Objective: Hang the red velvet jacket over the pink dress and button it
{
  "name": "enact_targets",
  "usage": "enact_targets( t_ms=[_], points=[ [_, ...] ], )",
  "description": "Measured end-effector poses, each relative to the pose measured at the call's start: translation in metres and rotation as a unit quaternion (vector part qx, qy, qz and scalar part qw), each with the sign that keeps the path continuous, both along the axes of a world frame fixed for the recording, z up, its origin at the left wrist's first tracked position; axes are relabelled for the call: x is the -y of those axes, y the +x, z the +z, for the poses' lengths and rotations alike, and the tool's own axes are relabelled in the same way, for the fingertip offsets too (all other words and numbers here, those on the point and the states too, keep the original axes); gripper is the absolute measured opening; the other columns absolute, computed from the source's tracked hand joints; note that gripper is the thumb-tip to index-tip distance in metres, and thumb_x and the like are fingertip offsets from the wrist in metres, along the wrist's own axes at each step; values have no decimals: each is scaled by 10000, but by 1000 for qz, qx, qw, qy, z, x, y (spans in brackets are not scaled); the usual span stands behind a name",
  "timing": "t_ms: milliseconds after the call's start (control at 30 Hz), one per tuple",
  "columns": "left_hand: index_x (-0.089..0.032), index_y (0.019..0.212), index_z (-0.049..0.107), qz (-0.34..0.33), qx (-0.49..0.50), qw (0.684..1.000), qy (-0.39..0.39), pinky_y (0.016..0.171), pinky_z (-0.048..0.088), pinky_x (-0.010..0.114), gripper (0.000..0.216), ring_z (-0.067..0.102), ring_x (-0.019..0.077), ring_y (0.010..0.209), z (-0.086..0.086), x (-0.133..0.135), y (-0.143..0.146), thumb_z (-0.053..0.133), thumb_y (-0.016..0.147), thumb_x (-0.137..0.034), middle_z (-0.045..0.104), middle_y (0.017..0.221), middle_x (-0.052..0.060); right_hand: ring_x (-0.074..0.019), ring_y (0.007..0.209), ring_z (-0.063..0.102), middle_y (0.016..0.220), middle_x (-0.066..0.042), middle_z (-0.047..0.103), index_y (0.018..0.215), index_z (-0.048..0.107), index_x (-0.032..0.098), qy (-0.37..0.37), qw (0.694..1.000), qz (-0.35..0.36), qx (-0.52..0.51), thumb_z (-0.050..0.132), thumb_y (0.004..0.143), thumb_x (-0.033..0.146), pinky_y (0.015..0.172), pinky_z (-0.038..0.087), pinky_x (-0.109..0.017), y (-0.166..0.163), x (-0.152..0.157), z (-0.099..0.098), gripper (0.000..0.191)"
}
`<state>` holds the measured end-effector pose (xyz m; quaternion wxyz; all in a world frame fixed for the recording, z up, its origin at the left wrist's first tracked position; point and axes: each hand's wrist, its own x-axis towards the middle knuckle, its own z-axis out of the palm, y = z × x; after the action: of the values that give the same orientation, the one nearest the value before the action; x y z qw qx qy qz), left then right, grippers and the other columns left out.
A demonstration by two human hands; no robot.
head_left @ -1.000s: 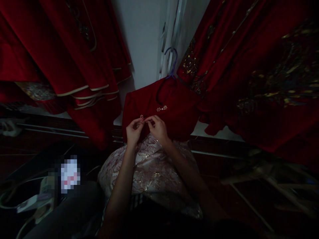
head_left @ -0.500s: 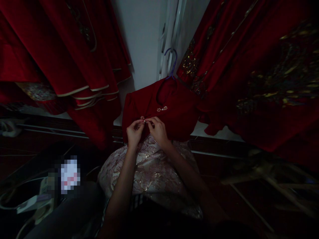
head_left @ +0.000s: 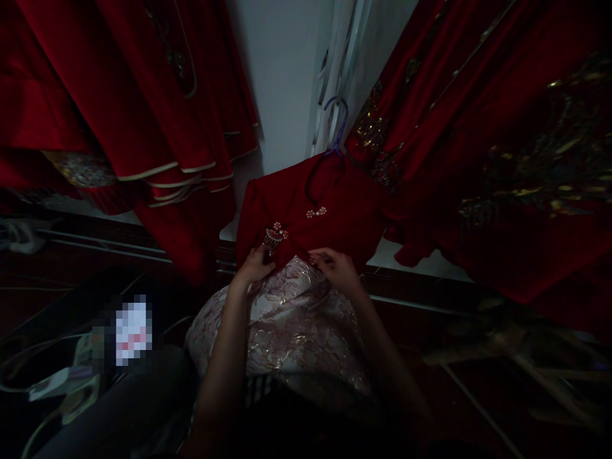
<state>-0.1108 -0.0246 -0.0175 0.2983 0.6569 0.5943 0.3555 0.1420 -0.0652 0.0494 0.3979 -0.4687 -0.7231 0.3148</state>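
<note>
A red garment (head_left: 282, 197) hangs on a purple hanger (head_left: 340, 127) in front of me, its lower part reaching my lap. One beaded flower ornament (head_left: 316, 212) lies below its neckline. Further left on the cloth, a second beaded ornament (head_left: 275, 234) has short tassels hanging from it. My left hand (head_left: 254, 266) grips the garment just under those tassels, fingers closed on the cloth. On the other side, my right hand (head_left: 338, 268) pinches the garment's edge between thumb and fingers; dim light hides whether a small piece sits in that pinch.
Shiny patterned fabric (head_left: 287, 325) covers my lap. Red garments with pale trim (head_left: 167, 127) hang at left, and gold-sequinned red ones (head_left: 516, 166) at right. A power strip (head_left: 81, 398) with cables lies lower left, near a blurred bright screen (head_left: 134, 331). A wooden frame (head_left: 516, 350) stands lower right.
My hands were together at the tasselled ornament and have moved apart, the left lower and leftward, the right to the right. The ornament and its tassels are now uncovered.
</note>
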Motion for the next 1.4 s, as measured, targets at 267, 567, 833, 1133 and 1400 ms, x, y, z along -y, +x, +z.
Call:
enact_targets(
  t_ms=[267, 567, 833, 1133, 1400],
  points=[
    [-161, 1123, 507, 51, -108, 991, 60, 998, 411, 389, 527, 494, 249, 1106, 12, 5, 13, 664, 620, -187, 458, 1096, 93, -210, 1048, 602, 1125, -119, 642, 1140, 613, 162, 61, 985, -66, 144, 515, 872, 254, 962, 464, -379, -1, -8, -27, 300],
    [-203, 957, 511, -55, -72, 995, 44, 683, 432, 249, 261, 579, 139, 719, 13, 4, 8, 570, 703, -187, 606, 829, 2, -145, 757, 618, 834, -49, 672, 1004, 657, 152, -11, 988, -56, 144, 647, 782, 206, 727, 480, -265, 6, -12, -27, 228],
    [-210, 824, 559, 142, -78, 974, 157, 675, 425, 259, 121, 591, 157, 677, 33, 14, 18, 585, 725, -276, 635, 761, 9, -121, 673, 633, 767, -18, 704, 858, 678, 183, -24, 995, -56, 74, 673, 750, 286, 644, 488, -232, 20, -6, -12, 149],
    [-191, 773, 587, 14, -53, 994, 95, 632, 424, 246, 101, 602, 148, 650, 62, 32, 39, 602, 688, -243, 640, 708, 6, -64, 380, 449, 574, 22, 605, 1007, 644, 150, -62, 966, -140, -210, 659, 745, 504, 361, 348, -183, 7, 1, 15, 441],
    [-172, 810, 579, -147, -66, 987, 10, 597, 404, 232, 151, 591, 148, 666, 47, 28, 41, 606, 686, -254, 655, 747, 16, -135, 611, 654, 735, -30, 712, 904, 698, 163, -198, 962, 16, -187, 723, 670, 419, 532, 532, -229, -19, 6, 0, 348]
  ],
)
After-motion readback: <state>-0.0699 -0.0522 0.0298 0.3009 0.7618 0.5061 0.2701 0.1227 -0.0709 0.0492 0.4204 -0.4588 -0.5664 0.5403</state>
